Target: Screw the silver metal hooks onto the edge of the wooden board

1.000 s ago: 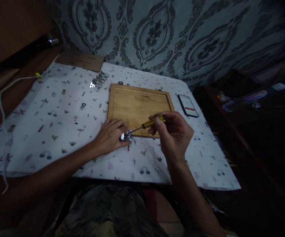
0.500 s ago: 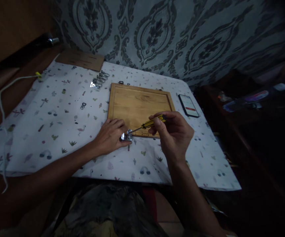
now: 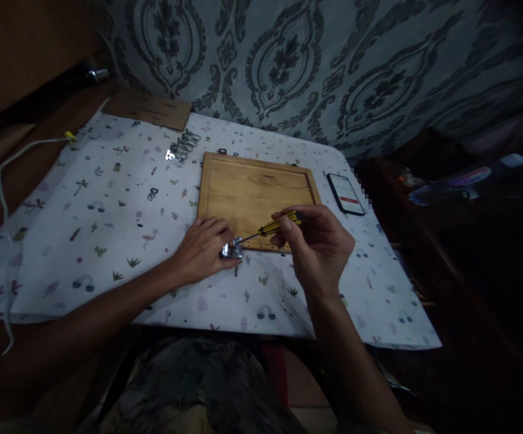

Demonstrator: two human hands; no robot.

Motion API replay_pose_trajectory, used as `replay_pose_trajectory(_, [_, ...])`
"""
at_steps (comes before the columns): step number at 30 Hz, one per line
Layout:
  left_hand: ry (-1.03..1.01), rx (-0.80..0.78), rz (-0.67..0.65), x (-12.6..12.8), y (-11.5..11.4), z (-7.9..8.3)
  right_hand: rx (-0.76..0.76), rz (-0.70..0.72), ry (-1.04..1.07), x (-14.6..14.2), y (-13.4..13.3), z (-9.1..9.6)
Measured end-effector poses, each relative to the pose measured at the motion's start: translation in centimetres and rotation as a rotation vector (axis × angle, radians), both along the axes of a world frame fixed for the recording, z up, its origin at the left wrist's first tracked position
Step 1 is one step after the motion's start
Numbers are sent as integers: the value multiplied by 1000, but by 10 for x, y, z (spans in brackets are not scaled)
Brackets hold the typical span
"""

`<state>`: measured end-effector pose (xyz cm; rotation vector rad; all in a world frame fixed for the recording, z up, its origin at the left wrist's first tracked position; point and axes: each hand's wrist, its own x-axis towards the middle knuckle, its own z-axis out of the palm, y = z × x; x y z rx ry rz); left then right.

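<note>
My left hand [image 3: 203, 248] is closed on a small shiny metal fitting [image 3: 231, 250] at the near left corner of a framed wooden panel [image 3: 256, 191]. The panel lies flat on the table. In my right hand [image 3: 322, 250] is a yellow-and-black screwdriver [image 3: 271, 227], its handle pinched between thumb and fingers. The shaft slants down to the left, and its tip meets the metal fitting. Whether a screw sits under the tip is too small to see. Small holes run along the panel's near edge.
Several metal pieces [image 3: 185, 146] lie in a row behind the panel's left side. A small dark metal part [image 3: 152, 194] rests left of the panel. A phone [image 3: 346, 194] lies to the right, brown cardboard [image 3: 148, 110] at the back left, and a white cable [image 3: 2, 187] hangs over the left edge.
My right hand and the screwdriver have shifted very slightly to the left, the tip still at the fitting. My left hand has stayed in place.
</note>
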<state>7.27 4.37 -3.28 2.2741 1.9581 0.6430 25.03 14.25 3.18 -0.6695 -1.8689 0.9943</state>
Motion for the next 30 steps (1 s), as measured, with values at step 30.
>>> replay_pose_trajectory(30, [-9, -6, 24, 3, 1, 2, -141, 108, 92, 1, -1, 12])
